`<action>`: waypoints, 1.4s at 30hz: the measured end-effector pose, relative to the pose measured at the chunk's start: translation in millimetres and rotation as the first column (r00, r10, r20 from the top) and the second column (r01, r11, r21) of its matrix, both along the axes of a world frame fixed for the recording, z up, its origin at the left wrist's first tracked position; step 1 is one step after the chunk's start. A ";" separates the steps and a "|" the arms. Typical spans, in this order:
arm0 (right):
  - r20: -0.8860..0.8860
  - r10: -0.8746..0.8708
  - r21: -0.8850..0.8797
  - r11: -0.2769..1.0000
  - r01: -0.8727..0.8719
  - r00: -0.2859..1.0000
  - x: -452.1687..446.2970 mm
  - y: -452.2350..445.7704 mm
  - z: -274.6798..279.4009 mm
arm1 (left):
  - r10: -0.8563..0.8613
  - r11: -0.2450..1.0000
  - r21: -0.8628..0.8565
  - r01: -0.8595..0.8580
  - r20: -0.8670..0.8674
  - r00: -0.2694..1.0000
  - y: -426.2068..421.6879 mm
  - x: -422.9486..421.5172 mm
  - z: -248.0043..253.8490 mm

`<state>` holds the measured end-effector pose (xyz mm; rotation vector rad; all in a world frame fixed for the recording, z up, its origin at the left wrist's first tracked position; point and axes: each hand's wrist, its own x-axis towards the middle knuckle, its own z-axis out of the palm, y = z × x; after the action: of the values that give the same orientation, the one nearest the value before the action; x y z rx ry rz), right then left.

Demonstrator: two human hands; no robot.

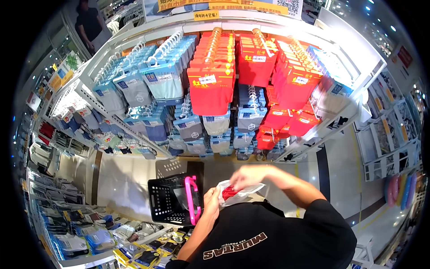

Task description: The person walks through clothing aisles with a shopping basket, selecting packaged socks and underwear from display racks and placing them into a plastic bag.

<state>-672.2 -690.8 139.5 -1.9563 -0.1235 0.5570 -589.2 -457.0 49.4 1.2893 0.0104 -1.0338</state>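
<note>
My left hand (212,201) is closed on the edge of a white plastic bag (251,191), held in front of my body. Bunched red cloth (228,193) shows at the bag's mouth; what garment it is cannot be made out. My right hand (247,175) reaches over the bag from the right, its fingers bent down and closed on the red cloth. To the left of my hands is a black shopping basket (168,204) with a pink handle (191,201). Something grey and flat lies inside it.
Ahead stands a white rack (286,21) of hanging packs: red packs (210,92) in the middle, light blue packs (165,85) on the left. A shelf with packaged garments (96,240) is at the lower left. A person (89,24) stands at the far upper left.
</note>
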 end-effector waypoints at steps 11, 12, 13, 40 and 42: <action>0.666 -0.698 0.366 0.001 0.930 -0.262 93.1 -186.9 136.0 | 0.028 0.999 0.040 -0.030 0.049 0.998 5.8 -1.1 -0.9; 0.658 -0.699 0.363 -0.032 0.931 -0.280 101.4 -197.7 139.2 | 0.037 0.999 0.033 -0.039 0.058 0.998 8.0 -1.7 -1.2; 0.645 -0.695 0.426 -0.017 0.905 -0.317 110.9 -213.2 138.3 | 0.048 0.998 0.025 -0.050 0.065 0.997 10.1 -1.4 -0.5; 0.463 -0.792 0.653 0.001 0.757 -0.398 117.6 -187.2 138.3 | 0.074 0.996 0.056 -0.076 0.029 0.997 31.9 -1.3 -20.8; 0.374 -0.884 0.755 0.113 0.645 -0.282 120.5 -191.9 135.4 | 0.078 0.994 0.072 -0.080 0.031 0.996 32.3 -0.1 -17.6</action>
<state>-551.6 -882.7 274.9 -1.3129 0.5494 -1.4060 -589.3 -424.7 31.7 1.3594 0.0780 -0.9549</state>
